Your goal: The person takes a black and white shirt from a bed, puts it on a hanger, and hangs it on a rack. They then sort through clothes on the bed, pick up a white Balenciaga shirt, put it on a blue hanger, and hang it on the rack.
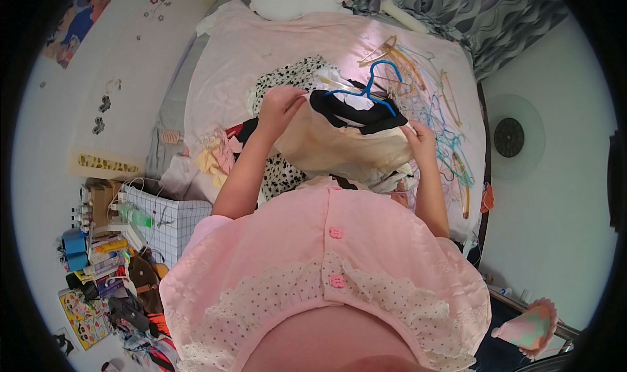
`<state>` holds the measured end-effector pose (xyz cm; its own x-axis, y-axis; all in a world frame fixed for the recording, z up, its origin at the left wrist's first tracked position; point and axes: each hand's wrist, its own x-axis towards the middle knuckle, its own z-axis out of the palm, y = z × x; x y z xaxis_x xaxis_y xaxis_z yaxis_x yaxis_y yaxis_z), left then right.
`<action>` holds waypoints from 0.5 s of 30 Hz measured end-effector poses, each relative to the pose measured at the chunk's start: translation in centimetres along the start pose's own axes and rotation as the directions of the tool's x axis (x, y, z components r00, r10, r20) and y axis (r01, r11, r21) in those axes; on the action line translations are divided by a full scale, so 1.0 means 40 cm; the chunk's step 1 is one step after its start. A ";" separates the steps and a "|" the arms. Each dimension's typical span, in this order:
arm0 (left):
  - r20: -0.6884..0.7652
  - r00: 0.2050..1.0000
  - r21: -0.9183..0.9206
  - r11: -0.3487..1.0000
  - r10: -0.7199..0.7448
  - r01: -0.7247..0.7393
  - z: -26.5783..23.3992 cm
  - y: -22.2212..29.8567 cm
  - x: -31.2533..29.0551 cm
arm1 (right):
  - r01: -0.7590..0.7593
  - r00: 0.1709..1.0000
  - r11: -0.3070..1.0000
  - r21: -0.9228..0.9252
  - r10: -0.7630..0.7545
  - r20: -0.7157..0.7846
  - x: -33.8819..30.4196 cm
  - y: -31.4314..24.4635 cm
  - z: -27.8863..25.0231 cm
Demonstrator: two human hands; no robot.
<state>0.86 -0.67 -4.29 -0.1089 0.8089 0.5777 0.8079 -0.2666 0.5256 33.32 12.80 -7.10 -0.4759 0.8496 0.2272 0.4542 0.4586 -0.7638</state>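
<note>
A cream top [346,151] with a black collar [358,114] is stretched out in front of me over the bed. Inside its neckline sits a blue hanger [369,88], its hook pointing up and away from me. My left hand [282,108] pinches the garment's left shoulder edge. At the opposite edge, my right hand [420,139] grips the fabric between thumb and fingers. Behind and below the top lies a white cloth with black spots [287,75], partly hidden by it.
Many tangled hangers [441,121] lie on the bed's right side. Crumpled pink and yellow clothes [219,153] and a brush [172,137] are at left. A checked storage box [176,222] stands beside the bed, near piled small items. A round fan [509,137] is at right.
</note>
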 end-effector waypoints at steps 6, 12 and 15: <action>-0.336 0.851 -0.406 0.877 -0.404 0.257 0.048 -0.026 -0.008 | -0.023 0.992 0.995 0.093 0.035 -0.122 0.022 -0.068 -0.071; 0.455 0.756 -0.389 0.659 -0.470 0.643 0.048 -0.065 -0.051 | 0.029 0.983 0.925 0.379 0.043 -0.180 0.061 -0.022 -0.099; 0.566 0.690 -0.382 0.598 -0.451 0.704 0.113 -0.096 -0.110 | 0.029 0.975 0.878 0.477 0.080 -0.208 0.071 -0.034 -0.104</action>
<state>0.87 -0.84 -11.67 -0.1121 0.9750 -0.1918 0.1853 0.2102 0.9599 34.49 15.67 -2.90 -0.2713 0.9191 0.2856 0.0254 0.3035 -0.9525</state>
